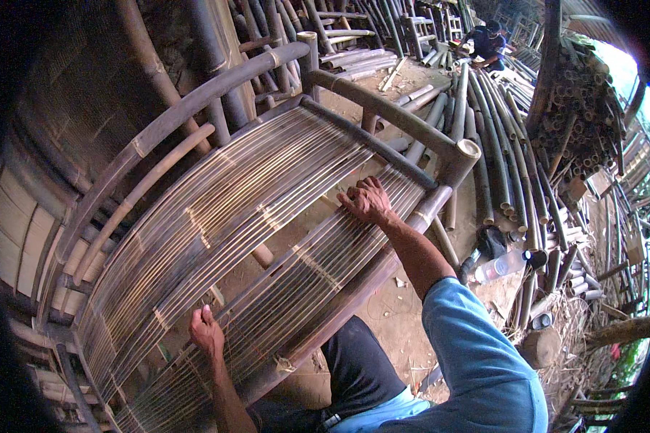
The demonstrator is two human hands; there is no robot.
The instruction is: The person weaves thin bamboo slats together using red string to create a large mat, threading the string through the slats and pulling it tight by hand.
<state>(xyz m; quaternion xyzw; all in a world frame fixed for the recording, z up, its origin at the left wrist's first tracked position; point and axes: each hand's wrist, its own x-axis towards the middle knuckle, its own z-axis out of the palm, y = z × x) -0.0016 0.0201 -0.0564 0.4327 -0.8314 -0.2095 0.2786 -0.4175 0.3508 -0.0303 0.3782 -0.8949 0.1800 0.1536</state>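
A long bamboo bench [339, 294] lies across the view, its seat made of many thin bamboo strips [224, 202] running lengthwise. Light cross ties bind the strips in places, and a long gap splits the seat into two bands. At the near edge of this gap, my left hand [207, 333] is closed in a pinch with the thumb up, on what looks like the band's edge strip. Toward the bench's far right end, my right hand [368, 200] bends its fingers over strips of the same band. The fingertips of the right hand are partly hidden.
The curved bamboo backrest [188, 108] and an armrest [397, 115] rise around the seat. Bamboo poles [495, 159] lie on the ground to the right, near a clear plastic bottle [502, 265]. Stacked poles [581, 108] stand beyond. A person [486, 45] crouches far back.
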